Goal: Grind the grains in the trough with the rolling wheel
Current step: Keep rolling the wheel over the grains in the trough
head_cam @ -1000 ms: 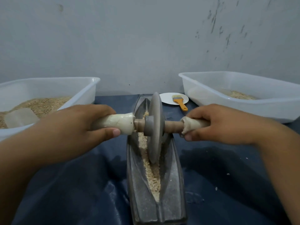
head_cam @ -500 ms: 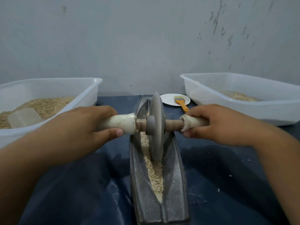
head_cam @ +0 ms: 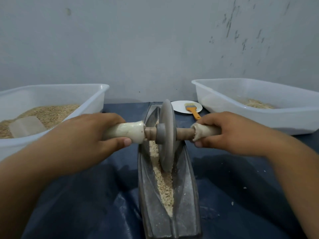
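Plastic is framing the scene: beyond the left hand (head_cam: 82,138), a white tub (head_cam: 96,97) is holding grain. That hand is gripping the cloth-wrapped left handle (head_cam: 124,132). Between the hands, the rolling wheel (head_cam: 166,135) is standing upright in the trough (head_cam: 186,195), its rim among the grains (head_cam: 165,188). The right hand (head_cam: 229,133) is clasping the right handle (head_cam: 205,131), a brush (head_cam: 191,109) and second tub (head_cam: 241,94) lying beyond.

Head view: forward-down, close over trough (head_cam: 168,195), facing wall (head_cam: 138,49).
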The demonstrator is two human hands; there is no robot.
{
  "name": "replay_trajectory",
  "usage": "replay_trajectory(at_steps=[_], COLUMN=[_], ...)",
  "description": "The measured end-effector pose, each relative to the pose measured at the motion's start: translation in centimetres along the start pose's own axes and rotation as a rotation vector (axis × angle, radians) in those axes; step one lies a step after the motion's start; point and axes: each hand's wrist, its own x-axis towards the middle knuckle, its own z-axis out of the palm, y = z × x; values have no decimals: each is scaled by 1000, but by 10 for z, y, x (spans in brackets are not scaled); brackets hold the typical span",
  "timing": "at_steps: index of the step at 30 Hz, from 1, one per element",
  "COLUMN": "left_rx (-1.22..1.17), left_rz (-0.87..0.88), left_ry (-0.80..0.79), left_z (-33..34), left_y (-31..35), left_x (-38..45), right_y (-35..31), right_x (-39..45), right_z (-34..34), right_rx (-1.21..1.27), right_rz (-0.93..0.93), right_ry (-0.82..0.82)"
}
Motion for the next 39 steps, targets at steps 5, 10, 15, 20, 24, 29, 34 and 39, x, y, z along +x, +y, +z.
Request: replay_trajectory(at_steps=[5, 10, 15, 20, 24, 29, 34, 39], left_rx=[-96, 13, 3, -50, -44, 20, -72, -21], left_rz=[49, -11, 26, 84, 0, 6, 46, -12], left_ry=[-62, 30, 22, -7, 17, 36, -30, 35], left_z=[-15, 6, 0, -17, -1, 3, -15, 3], left_y=[-3, -1, -1, -6, -2, 4, -1, 4], left_x=[-9, 4, 0, -10, -1, 0, -8, 2], right_y=[-4, -3, -3, -6, -2, -2, -5, -2], right_x=[-20, 2, -5, -21, -5, 1, -19, 0], right_z=[-22, 5, -3, -21, -4, 4, -20, 1], right_rx=[36, -9, -40, 108, 37, -41, 57, 30], right_rz=[-49, 2, 34, -18, -5, 5, -44, -21], right_ry=[-288, 78, -42, -361, -37, 40, -313, 24])
